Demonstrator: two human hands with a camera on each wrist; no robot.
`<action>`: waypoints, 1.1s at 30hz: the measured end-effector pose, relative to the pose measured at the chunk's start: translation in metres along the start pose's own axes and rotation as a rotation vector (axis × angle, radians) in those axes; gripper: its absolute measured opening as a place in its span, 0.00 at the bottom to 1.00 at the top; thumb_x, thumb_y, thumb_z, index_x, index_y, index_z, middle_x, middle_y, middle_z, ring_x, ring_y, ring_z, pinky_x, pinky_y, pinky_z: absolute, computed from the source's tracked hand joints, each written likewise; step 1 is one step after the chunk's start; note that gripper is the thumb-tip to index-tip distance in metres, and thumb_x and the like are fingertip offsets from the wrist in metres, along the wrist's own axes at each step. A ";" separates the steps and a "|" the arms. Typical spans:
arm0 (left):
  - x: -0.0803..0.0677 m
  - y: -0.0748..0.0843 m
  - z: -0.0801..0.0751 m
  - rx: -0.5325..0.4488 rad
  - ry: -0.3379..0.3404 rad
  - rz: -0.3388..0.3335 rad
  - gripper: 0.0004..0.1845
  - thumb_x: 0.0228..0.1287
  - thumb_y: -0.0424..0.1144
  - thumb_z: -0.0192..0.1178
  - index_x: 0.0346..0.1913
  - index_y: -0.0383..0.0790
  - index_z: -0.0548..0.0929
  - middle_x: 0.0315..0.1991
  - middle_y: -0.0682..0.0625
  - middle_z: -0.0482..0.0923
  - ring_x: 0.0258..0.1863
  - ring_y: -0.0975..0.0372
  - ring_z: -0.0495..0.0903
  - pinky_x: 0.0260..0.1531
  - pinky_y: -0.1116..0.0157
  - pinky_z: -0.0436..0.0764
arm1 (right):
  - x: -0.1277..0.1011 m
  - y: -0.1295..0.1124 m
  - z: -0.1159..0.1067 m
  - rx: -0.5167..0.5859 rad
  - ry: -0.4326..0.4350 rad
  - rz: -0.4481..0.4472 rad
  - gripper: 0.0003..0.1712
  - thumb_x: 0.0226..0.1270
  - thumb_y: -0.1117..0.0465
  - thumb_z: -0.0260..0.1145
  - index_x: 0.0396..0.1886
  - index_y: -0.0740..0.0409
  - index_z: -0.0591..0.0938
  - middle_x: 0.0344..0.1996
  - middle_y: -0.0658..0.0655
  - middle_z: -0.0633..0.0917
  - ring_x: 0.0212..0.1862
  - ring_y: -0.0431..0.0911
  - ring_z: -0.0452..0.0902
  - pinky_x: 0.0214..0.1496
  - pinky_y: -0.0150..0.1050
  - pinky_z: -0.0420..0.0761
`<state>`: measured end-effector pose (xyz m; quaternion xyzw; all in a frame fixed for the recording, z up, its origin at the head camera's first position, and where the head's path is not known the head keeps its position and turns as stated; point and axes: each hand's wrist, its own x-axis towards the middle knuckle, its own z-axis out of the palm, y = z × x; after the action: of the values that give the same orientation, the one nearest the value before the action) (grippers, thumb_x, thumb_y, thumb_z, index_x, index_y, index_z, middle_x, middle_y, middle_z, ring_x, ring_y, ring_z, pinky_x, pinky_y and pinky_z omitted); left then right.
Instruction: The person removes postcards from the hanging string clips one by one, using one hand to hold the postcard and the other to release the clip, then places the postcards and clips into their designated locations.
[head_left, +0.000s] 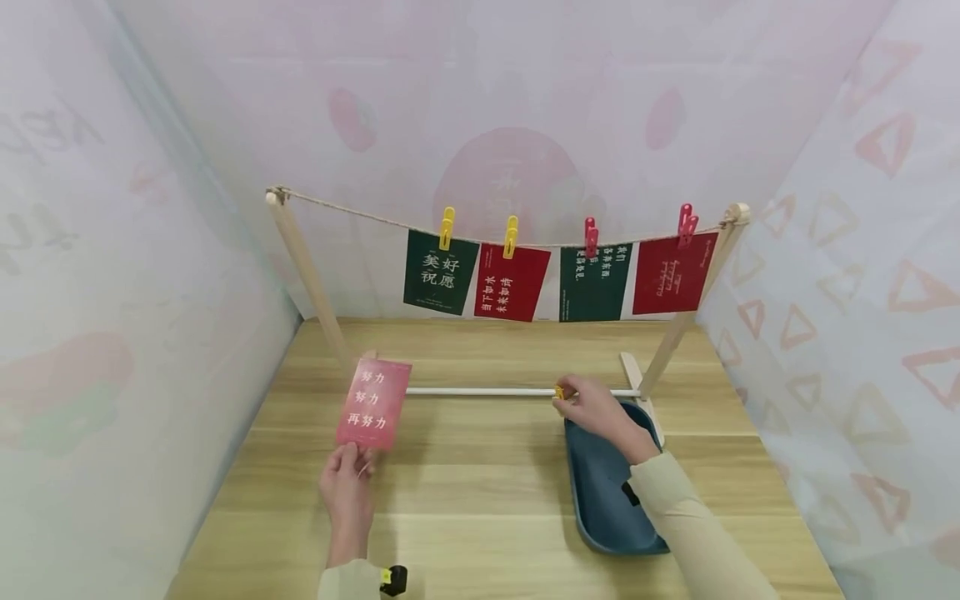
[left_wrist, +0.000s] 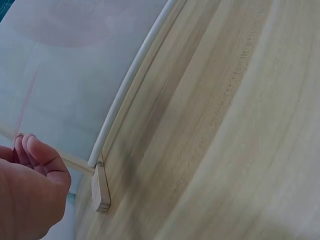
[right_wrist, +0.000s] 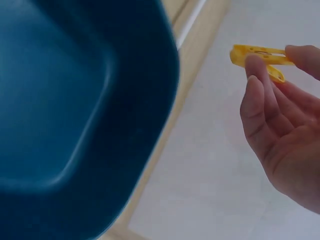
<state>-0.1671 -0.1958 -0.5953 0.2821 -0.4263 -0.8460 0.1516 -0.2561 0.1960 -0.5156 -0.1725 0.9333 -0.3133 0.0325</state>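
My left hand (head_left: 348, 487) pinches a pink card (head_left: 375, 404) with white characters by its bottom edge, upright in front of the rack's left post. In the left wrist view that card shows edge-on as a thin line above the fingertips. A yellow clothespin (right_wrist: 260, 56) is between the thumb and fingers of my right hand (head_left: 600, 408), above the far end of a dark blue tray (head_left: 618, 500). Beyond both hands a twine line (head_left: 360, 214) carries two green cards (head_left: 441, 273) and two red cards (head_left: 512, 283), clipped with yellow pegs (head_left: 511, 237) and red pegs (head_left: 591, 237).
Wooden posts (head_left: 307, 267) hold the twine at both ends, joined low down by a white rod (head_left: 480, 392). Wooden feet (left_wrist: 101, 187) stand on the wood-grain table (head_left: 465, 517). Printed white sheets (head_left: 97, 250) enclose the table at the back and sides.
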 end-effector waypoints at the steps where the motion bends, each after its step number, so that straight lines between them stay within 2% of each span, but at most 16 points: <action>1: -0.001 -0.001 -0.002 0.021 0.002 -0.005 0.07 0.71 0.40 0.58 0.39 0.39 0.76 0.31 0.55 0.82 0.30 0.66 0.79 0.29 0.72 0.78 | -0.002 0.005 0.000 -0.009 -0.006 -0.005 0.16 0.68 0.58 0.65 0.51 0.62 0.81 0.42 0.58 0.87 0.41 0.47 0.83 0.41 0.42 0.83; 4: -0.007 -0.002 -0.008 0.103 -0.004 -0.043 0.10 0.72 0.43 0.57 0.43 0.39 0.76 0.33 0.56 0.81 0.33 0.67 0.79 0.32 0.72 0.78 | -0.009 0.019 0.001 -0.036 -0.036 -0.026 0.10 0.67 0.60 0.66 0.43 0.61 0.82 0.32 0.54 0.85 0.32 0.43 0.78 0.35 0.38 0.78; 8: -0.010 -0.006 -0.013 0.185 -0.028 -0.090 0.12 0.71 0.45 0.57 0.47 0.40 0.75 0.34 0.57 0.82 0.34 0.68 0.80 0.34 0.73 0.79 | -0.015 0.033 0.001 -0.090 -0.107 -0.033 0.10 0.66 0.60 0.66 0.42 0.62 0.82 0.27 0.50 0.82 0.27 0.39 0.72 0.33 0.36 0.74; 12: -0.009 -0.009 -0.013 0.252 -0.048 -0.087 0.15 0.71 0.48 0.57 0.50 0.41 0.74 0.34 0.59 0.83 0.35 0.70 0.81 0.35 0.72 0.80 | -0.016 0.043 0.001 -0.135 -0.157 -0.008 0.13 0.66 0.59 0.66 0.45 0.63 0.82 0.29 0.51 0.82 0.28 0.39 0.73 0.35 0.39 0.76; 18: -0.013 -0.016 -0.018 0.330 -0.069 -0.100 0.18 0.72 0.50 0.54 0.56 0.43 0.72 0.38 0.61 0.81 0.39 0.70 0.79 0.44 0.71 0.81 | -0.022 0.056 0.006 -0.223 -0.197 0.068 0.16 0.66 0.58 0.67 0.49 0.62 0.81 0.29 0.51 0.81 0.29 0.41 0.74 0.39 0.44 0.79; 25: -0.015 -0.022 -0.021 0.421 -0.081 -0.120 0.17 0.74 0.48 0.53 0.57 0.42 0.72 0.38 0.61 0.82 0.40 0.69 0.81 0.43 0.69 0.82 | -0.026 0.054 0.010 -0.339 -0.231 0.150 0.07 0.64 0.59 0.69 0.36 0.56 0.79 0.27 0.52 0.79 0.27 0.44 0.72 0.30 0.43 0.73; 29: -0.014 -0.025 -0.021 0.445 -0.083 -0.111 0.16 0.74 0.44 0.52 0.56 0.38 0.72 0.38 0.60 0.83 0.39 0.68 0.82 0.42 0.69 0.82 | -0.025 0.053 0.012 -0.385 -0.226 0.165 0.08 0.65 0.60 0.68 0.31 0.55 0.76 0.23 0.52 0.76 0.25 0.45 0.70 0.28 0.41 0.68; 33: -0.014 -0.028 -0.023 0.461 -0.088 -0.146 0.16 0.74 0.42 0.53 0.56 0.35 0.71 0.37 0.58 0.83 0.39 0.67 0.82 0.42 0.69 0.82 | -0.027 0.053 0.014 -0.416 -0.215 0.183 0.08 0.65 0.60 0.67 0.31 0.55 0.76 0.22 0.52 0.74 0.25 0.46 0.69 0.27 0.43 0.67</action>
<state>-0.1424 -0.1866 -0.6236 0.3022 -0.5927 -0.7466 0.0027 -0.2448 0.2366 -0.5598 -0.1228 0.9806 -0.0900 0.1233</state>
